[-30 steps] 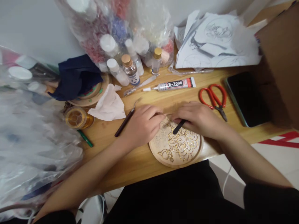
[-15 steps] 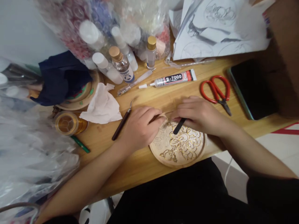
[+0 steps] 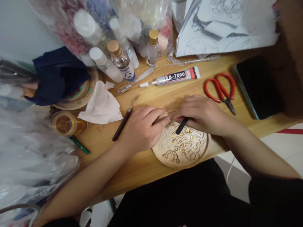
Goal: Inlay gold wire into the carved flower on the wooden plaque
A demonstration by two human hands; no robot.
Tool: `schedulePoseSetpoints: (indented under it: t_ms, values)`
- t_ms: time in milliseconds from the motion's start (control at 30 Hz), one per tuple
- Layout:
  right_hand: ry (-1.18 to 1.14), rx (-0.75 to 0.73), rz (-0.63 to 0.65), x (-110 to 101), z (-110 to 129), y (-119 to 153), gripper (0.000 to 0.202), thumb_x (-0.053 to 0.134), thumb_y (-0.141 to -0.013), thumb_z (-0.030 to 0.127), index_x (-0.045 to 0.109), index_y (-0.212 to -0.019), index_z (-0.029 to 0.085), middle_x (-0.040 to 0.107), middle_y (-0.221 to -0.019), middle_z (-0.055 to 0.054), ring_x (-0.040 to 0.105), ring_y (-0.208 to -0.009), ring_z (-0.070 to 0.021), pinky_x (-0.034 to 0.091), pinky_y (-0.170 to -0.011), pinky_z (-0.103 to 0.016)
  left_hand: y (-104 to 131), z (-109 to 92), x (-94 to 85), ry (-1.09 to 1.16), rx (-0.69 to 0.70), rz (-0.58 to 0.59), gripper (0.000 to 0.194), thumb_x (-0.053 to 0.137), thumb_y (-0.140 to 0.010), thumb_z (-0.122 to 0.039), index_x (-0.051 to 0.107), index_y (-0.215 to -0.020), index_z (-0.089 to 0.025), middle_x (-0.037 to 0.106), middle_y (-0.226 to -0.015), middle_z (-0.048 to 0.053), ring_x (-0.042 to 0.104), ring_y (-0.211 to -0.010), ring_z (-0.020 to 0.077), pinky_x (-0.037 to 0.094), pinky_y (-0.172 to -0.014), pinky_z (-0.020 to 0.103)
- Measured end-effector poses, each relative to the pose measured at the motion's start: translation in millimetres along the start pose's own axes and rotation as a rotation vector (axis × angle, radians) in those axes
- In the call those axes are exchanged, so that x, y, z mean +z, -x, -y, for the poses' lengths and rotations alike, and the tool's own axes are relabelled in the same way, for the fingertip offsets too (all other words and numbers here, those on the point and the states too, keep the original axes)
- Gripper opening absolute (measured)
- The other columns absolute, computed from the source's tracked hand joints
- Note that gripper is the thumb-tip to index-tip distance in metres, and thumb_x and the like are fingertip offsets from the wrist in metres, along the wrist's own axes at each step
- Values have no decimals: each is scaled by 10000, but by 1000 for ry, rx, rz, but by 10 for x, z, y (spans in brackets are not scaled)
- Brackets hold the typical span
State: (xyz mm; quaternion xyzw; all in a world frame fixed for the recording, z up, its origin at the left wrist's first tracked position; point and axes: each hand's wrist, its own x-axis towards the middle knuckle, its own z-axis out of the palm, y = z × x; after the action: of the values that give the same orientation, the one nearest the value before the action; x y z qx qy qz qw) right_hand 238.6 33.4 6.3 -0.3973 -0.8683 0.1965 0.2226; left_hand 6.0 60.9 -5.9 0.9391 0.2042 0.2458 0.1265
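A round wooden disc (image 3: 165, 157) with a raised gold flower outline and faint pencil lines lies near the table's front edge. My right hand (image 3: 201, 113) is closed round a black flat-ended tool (image 3: 182, 126), whose dark end points down over the disc. At the disc's upper left, my left hand (image 3: 145, 127) has thumb and fingers pinched together; what they hold is too small to name. The two hands' fingertips are close to each other above the disc's top edge.
Beyond my hands lie a glue tube (image 3: 177, 76), red-handled pliers (image 3: 221, 90) and a dark phone (image 3: 259, 88). On the left are a dark-handled hooked tool (image 3: 122, 124), crumpled tissue (image 3: 101, 104) and a wire spool (image 3: 67, 123). Bottles (image 3: 121, 61) stand at the back.
The camera view has shifted slightly. My left thumb and fingers have moved slightly over the disc's upper edge; my right hand keeps the black tool at nearly the same spot.
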Motion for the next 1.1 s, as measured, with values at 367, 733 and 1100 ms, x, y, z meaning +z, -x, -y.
schedulePoseSetpoints:
  t_ms: [367,733,1100]
  values:
    - [-219,187,-143,-80,96,2,150,563,-941,337,658,-888,234,662,-726,-11,586,-666,-146,455,-656,-302,-16,-13,3,-64,50,-33,222,494,-928,-151,701,-1008,-149,727,-1037,97,638,-918,234,514,-722,382]
    - [-356,613,-477,-127,438,121,386,494,-967,486,699,-771,223,660,-696,-22,598,-599,-136,486,-540,-286,13,5,18,-57,51,-47,221,497,-929,-165,704,-1007,-170,711,-1045,93,630,-935,224,530,-756,385]
    - [-357,588,-314,21,593,150,143,704,-827,262,755,-946,202,772,-915,-52,734,-794,-185,632,-707,-305,29,25,43,26,40,-71,244,530,-873,-102,718,-1023,-138,695,-1056,116,593,-946,237,540,-794,414]
